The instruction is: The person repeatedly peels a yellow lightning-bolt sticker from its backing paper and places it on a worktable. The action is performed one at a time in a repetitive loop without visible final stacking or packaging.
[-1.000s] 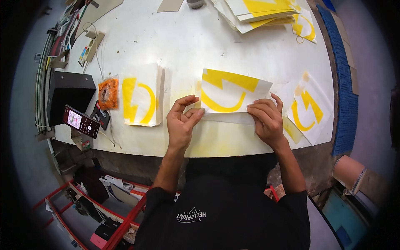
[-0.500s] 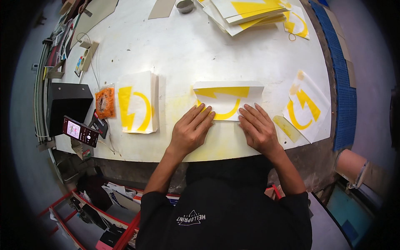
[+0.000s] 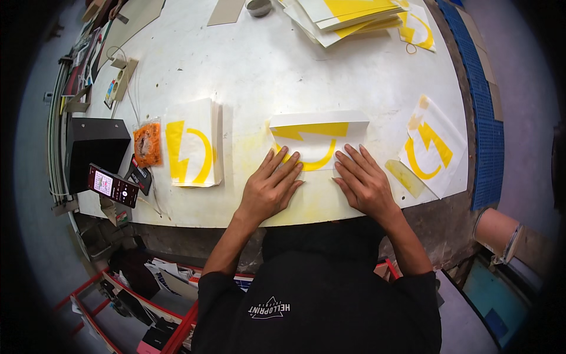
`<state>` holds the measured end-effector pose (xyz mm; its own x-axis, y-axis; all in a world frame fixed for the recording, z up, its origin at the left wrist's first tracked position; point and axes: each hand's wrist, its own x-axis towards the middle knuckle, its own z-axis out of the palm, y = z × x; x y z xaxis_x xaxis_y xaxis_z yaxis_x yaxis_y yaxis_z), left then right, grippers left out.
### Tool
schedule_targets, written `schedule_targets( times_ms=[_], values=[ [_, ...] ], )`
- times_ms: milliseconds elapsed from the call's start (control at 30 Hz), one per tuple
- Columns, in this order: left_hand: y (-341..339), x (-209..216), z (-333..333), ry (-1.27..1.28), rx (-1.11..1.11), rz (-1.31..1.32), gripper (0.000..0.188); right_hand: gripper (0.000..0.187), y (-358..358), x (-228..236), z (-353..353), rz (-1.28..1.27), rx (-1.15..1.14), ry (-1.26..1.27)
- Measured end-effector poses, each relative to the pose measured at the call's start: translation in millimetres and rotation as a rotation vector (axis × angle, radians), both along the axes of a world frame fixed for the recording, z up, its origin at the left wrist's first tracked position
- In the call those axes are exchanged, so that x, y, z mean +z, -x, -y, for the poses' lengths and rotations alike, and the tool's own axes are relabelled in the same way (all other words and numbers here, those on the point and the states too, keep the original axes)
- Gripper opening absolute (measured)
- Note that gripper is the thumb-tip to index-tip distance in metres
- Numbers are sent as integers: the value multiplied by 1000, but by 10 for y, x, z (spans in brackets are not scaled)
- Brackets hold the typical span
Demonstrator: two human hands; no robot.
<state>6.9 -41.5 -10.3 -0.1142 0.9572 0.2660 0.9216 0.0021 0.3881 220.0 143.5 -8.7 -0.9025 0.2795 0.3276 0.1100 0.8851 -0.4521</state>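
Note:
A white paper sheet (image 3: 315,137) with a yellow print lies on the table in front of me, its far edge turned up in a white strip. My left hand (image 3: 272,186) rests on the sheet's near left corner, fingers stretched out, thumb apart. On the near right corner lie the spread fingers of my right hand (image 3: 367,184). Both hands are open and press flat, with nothing gripped. Right of them are a translucent yellow scraper-like piece (image 3: 405,178) and another printed sheet (image 3: 436,150). To the left sits a thick stack of folded printed paper (image 3: 191,144).
A large pile of printed sheets (image 3: 348,20) is at the far side, beside a small grey bowl (image 3: 258,7). Along the left are an orange packet (image 3: 147,144), a phone (image 3: 112,185), a black box (image 3: 97,147) and a power strip (image 3: 122,79). The table's (image 3: 236,221) near edge borders my body.
Both hands stay on the sheet. My right hand's fingers have slid slightly farther up over its near right corner, and the sheet's near edge lies flatter.

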Motion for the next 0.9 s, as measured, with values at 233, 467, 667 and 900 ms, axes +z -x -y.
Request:
schedule_targets(
  times_ms=[233, 467, 667, 900],
  values=[
    [-9, 23, -19, 14, 9, 2, 35, 27, -8, -23, 10, 7, -16, -5],
    [-12, 11, -8, 21, 24, 4, 36, 26, -25, -22, 26, 38, -48, -56],
    [39, 32, 195, 143, 82, -55, 46, 26, -65, -25, 19, 51, -62, -74],
    [94, 80, 239, 193, 90, -130, 46, 44, 398, -22, 454, 62, 33, -77]
  ],
)
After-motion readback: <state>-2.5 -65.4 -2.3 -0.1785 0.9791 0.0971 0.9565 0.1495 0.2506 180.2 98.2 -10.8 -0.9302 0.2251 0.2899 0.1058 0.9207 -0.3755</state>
